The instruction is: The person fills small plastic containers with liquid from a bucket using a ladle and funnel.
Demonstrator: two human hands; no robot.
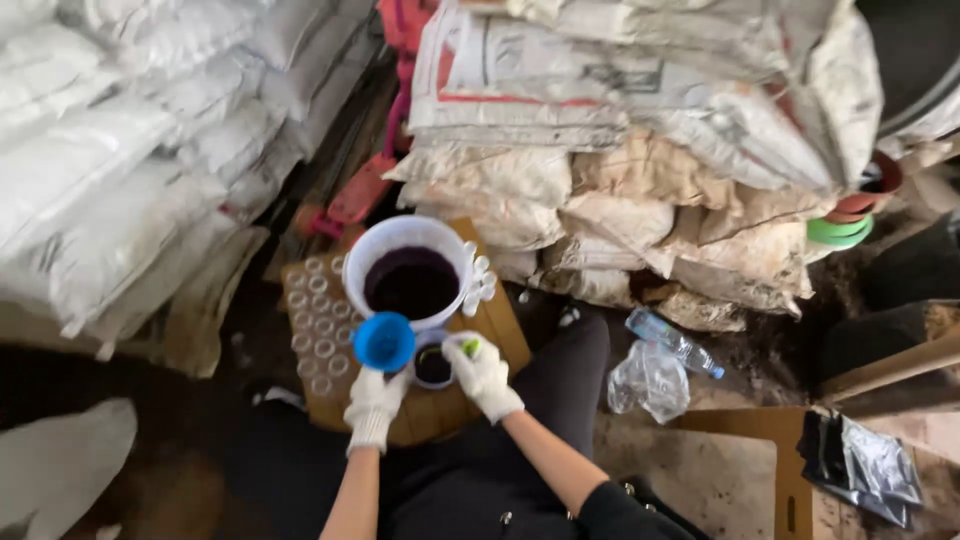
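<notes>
I am seated with a cardboard tray (505, 335) across my lap. On it stands a white bucket (385, 245) filled with dark purple liquid. My left hand (375, 405), in a white glove, holds up a blue funnel (384, 342). My right hand (482, 372), also gloved, grips a small green-tipped thing over a small cup (431, 367) of dark liquid. Rows of several small clear vials (318, 330) stand on the tray to the left of the bucket. A few more vials (478, 280) lie by the bucket's right rim.
Stacked white sacks (120, 150) fill the left side, and dirty paper sacks (650, 150) are piled behind the bucket. A plastic bottle (672, 342) and a crumpled clear bag (650, 380) lie on the floor to my right. A cardboard box with foil pouches (870, 465) sits at lower right.
</notes>
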